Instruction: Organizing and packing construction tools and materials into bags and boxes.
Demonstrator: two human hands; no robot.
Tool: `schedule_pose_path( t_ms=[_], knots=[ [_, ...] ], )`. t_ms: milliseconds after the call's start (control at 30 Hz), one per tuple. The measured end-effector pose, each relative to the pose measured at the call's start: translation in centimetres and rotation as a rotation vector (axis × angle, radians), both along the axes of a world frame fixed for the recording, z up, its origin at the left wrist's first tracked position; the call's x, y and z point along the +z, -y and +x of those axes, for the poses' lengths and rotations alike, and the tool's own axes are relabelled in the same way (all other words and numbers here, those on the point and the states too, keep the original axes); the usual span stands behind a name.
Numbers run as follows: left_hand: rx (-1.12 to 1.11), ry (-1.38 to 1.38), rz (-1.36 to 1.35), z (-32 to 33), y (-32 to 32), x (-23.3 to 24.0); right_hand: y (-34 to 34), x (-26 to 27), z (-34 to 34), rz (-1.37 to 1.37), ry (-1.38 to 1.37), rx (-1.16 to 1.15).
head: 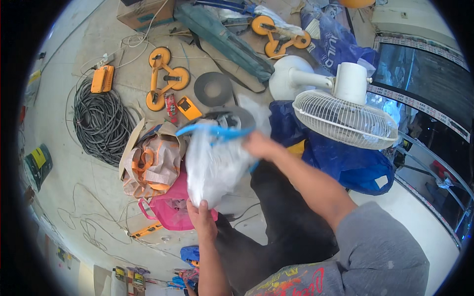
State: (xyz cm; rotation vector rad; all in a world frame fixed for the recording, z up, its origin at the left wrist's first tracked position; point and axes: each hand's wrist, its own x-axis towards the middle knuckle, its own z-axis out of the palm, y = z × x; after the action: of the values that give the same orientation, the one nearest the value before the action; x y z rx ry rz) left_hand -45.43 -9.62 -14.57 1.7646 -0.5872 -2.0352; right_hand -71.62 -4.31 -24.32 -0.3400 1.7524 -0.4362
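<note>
A translucent white plastic bag [214,166] hangs between my two hands, in front of my dark trousers. My left hand [203,218] holds its lower end, thumb on top. At the upper right of the bag, my right hand [261,145] grips the end of a curved blue strip [218,130]. Motion blurs the strip, and I cannot tell whether it belongs to the bag. Partly hidden behind them is a dark round roll [244,115]. Beside my left hand lies a pink bag [168,212], below an open beige bag with orange straps [152,166].
Orange suction lifters [177,78], a grey roll [213,88] and a yellow device [189,107] lie ahead. Coiled black cable [100,122] is at left. A white fan [346,114] lies tipped over by blue bags [329,162] at right. Loose cords [92,225] trail across the floor.
</note>
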Motion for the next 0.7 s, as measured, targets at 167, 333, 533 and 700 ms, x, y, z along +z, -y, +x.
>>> schedule_pose_path(
  t_ms=[167, 333, 533, 700],
  knots=[
    [-0.483, -0.172, 0.194, 1.6, -3.9, -4.4, -3.9, 7.8, 11.1, -0.335, 0.273, 0.311],
    [-0.438, -0.311, 0.379, 0.6, -2.7, -0.3, 0.9, 14.5, 6.9, -0.147, 0.45, 0.689],
    [-0.051, 0.026, 0.278, -0.6, 0.4, 5.6, 1.7, 21.5, 6.5, -0.37, 0.429, 0.697],
    [-0.061, 0.029, 0.114, -2.2, 3.3, 13.8, -0.2, 27.1, 6.3, -0.702, 0.107, 0.676]
  ],
)
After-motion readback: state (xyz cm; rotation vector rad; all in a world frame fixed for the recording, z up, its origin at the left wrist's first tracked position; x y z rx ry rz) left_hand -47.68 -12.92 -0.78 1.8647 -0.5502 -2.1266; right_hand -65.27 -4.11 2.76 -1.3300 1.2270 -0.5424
